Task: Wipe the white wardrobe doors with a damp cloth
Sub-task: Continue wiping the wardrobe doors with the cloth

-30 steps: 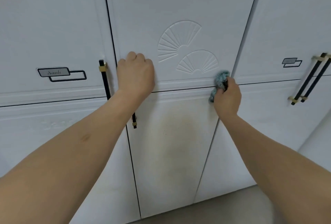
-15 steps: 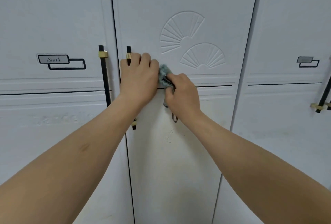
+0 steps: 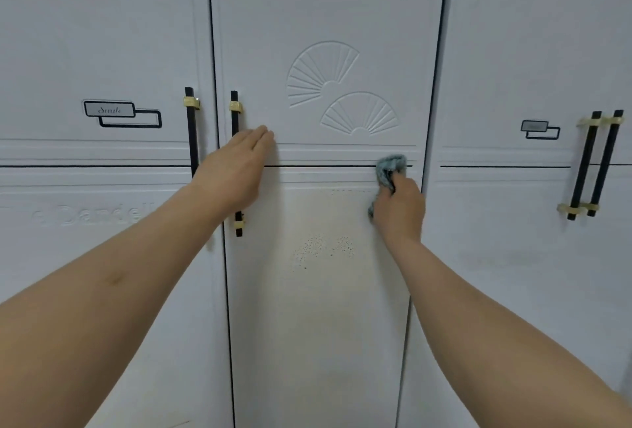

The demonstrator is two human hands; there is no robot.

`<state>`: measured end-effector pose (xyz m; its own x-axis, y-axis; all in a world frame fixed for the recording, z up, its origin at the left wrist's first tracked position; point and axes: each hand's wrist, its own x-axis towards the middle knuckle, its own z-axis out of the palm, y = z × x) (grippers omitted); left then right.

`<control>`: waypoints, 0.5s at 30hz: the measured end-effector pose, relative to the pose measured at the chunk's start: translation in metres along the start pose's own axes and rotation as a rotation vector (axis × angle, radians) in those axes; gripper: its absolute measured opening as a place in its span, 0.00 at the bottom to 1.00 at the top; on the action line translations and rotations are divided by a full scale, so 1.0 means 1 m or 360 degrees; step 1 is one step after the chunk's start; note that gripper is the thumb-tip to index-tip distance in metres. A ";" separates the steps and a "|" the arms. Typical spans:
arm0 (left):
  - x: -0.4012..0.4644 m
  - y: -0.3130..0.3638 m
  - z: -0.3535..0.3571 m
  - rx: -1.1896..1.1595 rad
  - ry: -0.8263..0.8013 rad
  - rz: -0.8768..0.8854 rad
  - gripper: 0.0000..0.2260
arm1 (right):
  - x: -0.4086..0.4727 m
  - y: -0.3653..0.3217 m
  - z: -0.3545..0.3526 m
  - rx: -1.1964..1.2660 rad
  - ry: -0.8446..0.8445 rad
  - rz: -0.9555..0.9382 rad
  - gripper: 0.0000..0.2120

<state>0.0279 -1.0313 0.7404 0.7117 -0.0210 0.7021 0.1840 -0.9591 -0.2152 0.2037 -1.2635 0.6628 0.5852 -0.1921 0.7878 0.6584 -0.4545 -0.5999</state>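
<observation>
The middle white wardrobe door [image 3: 321,10] fills the view, with two embossed fans and a black groove across it. My right hand [image 3: 398,213] is shut on a bunched blue-grey cloth [image 3: 390,169], which presses on the groove near the door's right edge. My left hand [image 3: 236,171] lies flat on the same door at its left side, fingers straight and together, covering part of the black handle [image 3: 234,113]. Below the groove the panel looks yellowish with dark specks [image 3: 323,248].
The left door [image 3: 95,34] carries a black handle [image 3: 191,126] and a small label [image 3: 109,109]. The right door [image 3: 533,34] has a label [image 3: 535,126] and two black handles [image 3: 595,164] with gold brackets.
My right hand slid the cloth along the groove from beside my left hand to the door's right edge. My left hand uncurled from a fist to flat fingers.
</observation>
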 end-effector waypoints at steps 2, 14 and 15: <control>0.000 0.002 0.000 0.0007 -0.0038 0.0000 0.39 | -0.008 -0.011 0.014 0.0031 0.0015 -0.0086 0.07; -0.004 0.004 -0.006 -0.0061 -0.0090 -0.0029 0.40 | -0.045 -0.061 0.072 0.0054 -0.0032 -0.0428 0.18; -0.004 0.003 -0.007 -0.0099 -0.0105 -0.0031 0.40 | -0.050 -0.068 0.076 0.0051 -0.0042 -0.0458 0.18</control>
<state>0.0207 -1.0365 0.7412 0.7519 0.0144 0.6591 0.1572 -0.9749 -0.1580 0.1655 -1.1569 0.6531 0.3838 -0.0363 0.9227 0.8136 -0.4593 -0.3565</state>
